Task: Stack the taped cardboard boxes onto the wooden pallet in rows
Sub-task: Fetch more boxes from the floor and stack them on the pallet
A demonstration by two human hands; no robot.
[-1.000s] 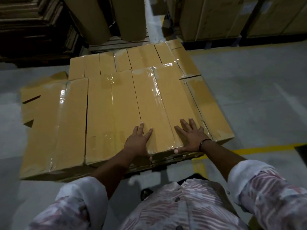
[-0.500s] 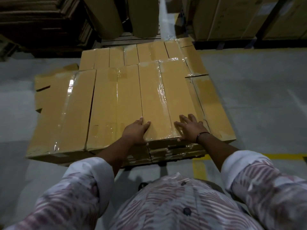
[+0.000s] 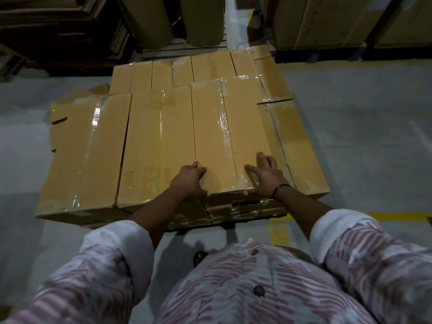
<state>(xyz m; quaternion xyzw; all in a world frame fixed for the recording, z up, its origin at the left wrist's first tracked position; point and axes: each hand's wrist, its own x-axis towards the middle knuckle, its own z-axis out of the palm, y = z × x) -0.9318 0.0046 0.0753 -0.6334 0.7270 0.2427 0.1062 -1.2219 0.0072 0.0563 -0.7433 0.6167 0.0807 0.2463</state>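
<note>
The stack of boxes [image 3: 145,148] sits on the grey floor, four long brown cartons across its near row, each sealed lengthwise with glossy clear tape. The top box [image 3: 210,127] lies third from the left. Two hands, left hand [image 3: 189,178] and right hand [image 3: 264,174], press flat on its near end, thumbs against the edge

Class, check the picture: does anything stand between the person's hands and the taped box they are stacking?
Nothing visible does. The left hand and right hand both rest directly on the near end of the taped box.
</note>
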